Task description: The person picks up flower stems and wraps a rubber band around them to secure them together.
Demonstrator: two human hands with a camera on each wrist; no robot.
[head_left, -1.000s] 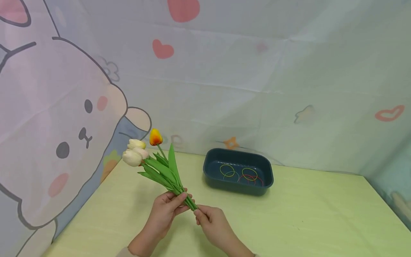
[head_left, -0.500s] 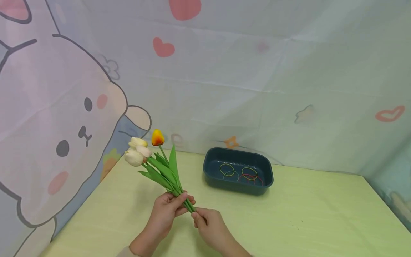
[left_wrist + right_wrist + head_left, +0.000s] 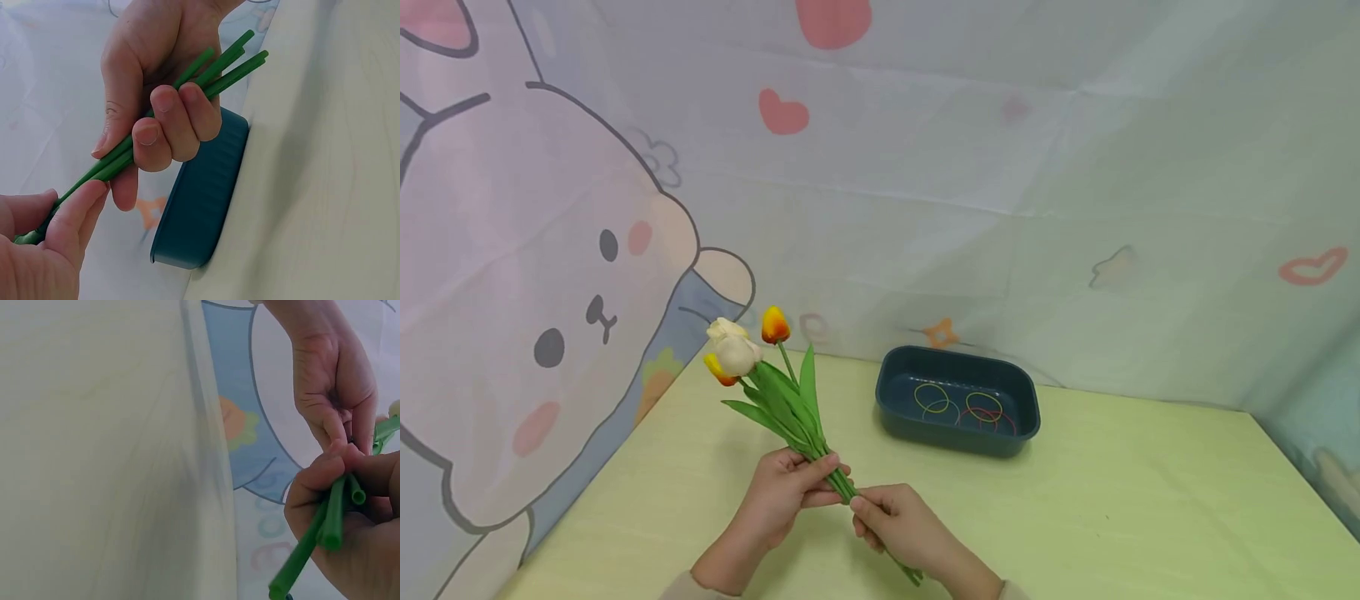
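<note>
A bunch of artificial tulips [image 3: 737, 354], white and orange-yellow with green leaves, slants up to the left in the head view. My left hand [image 3: 778, 496] pinches the stems just below the leaves. Lower down, my right hand [image 3: 902, 525] grips the same stems [image 3: 228, 65], fingers curled round them in the left wrist view. The cut stem ends stick out past the right hand, uneven in length, as the right wrist view also shows.
Behind the hands, a dark blue tub [image 3: 955, 437] stands on the pale yellow-green table [image 3: 1135, 500]. Several thin yellow, green and red rubber bands [image 3: 931, 398] lie inside it. A printed cloth backdrop [image 3: 925, 167] hangs behind the table.
The bunch has turned, so an orange-yellow tulip now shows below the white ones. The flower heads have shifted slightly right, and stem ends now show beneath the right hand.
</note>
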